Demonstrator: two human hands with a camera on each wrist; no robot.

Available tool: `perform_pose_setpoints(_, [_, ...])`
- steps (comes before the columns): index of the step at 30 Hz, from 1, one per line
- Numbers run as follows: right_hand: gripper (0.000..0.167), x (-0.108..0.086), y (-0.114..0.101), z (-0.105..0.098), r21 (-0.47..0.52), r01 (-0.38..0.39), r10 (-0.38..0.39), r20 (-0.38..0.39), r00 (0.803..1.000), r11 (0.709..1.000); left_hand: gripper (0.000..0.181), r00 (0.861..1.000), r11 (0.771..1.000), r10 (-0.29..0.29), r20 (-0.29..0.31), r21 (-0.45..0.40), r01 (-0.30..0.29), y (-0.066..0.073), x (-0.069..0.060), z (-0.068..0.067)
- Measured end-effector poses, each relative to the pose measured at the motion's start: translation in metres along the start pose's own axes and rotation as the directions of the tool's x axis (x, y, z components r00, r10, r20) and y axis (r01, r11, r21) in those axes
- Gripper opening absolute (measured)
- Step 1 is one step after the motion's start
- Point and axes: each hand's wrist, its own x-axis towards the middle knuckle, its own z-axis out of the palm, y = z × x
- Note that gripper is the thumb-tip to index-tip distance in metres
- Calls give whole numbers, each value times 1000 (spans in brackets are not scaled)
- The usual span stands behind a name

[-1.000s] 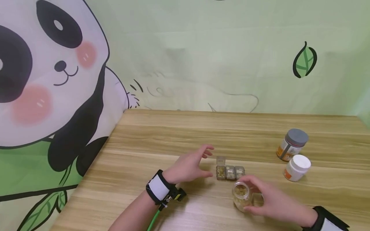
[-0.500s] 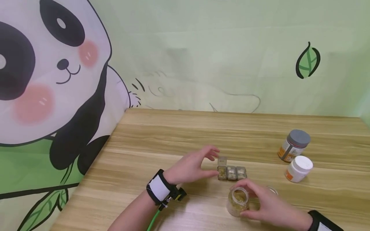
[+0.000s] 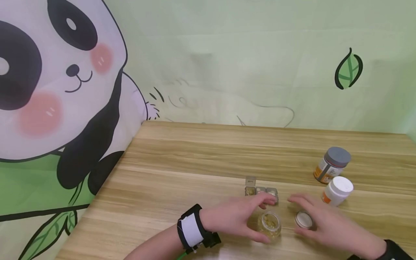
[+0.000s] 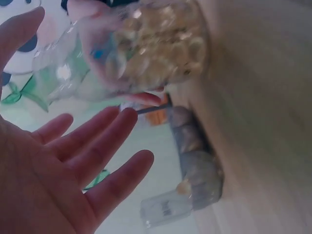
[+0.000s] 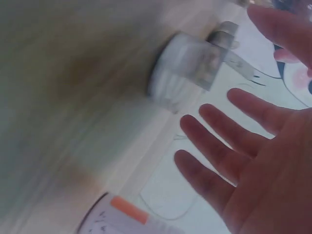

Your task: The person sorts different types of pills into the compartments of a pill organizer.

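Observation:
A clear jar (image 3: 269,231) with small yellowish capsules inside stands uncapped on the table. My left hand (image 3: 232,216) is beside it with fingers spread; in the left wrist view, the jar (image 4: 161,46) appears apart from the relaxed fingers. Right of the jar, a small silvery lid (image 3: 304,219) lies on the table. Around it, without visible contact, my right hand (image 3: 331,222) spreads its fingers and thumb; the lid (image 5: 178,70) is blurred in the right wrist view. Behind the left fingers, a small pill organizer (image 3: 272,192) has its leftmost flap raised, partly hidden by that hand.
A grey-capped bottle (image 3: 332,164) and a white bottle (image 3: 338,190) stand close together at the right, just beyond my right hand. The wooden table (image 3: 195,151) meets a green backdrop (image 3: 221,72) with a panda picture.
My right hand has let go of the jar and moved right to the lid. My left hand has moved from the pill organizer toward the jar.

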Motion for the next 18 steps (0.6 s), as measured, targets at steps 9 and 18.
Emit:
perform_pose_setpoints(9, [61,-11,6,9,-65,-46,47,16,999,997,86,1000,995,-21,20,97,19,-1,3,12])
perform_pose_setpoints(18, [52,-8,8,9,-36,-82,86,102,991,996,68,998,985,-36,43,172,28,-1,5,14])
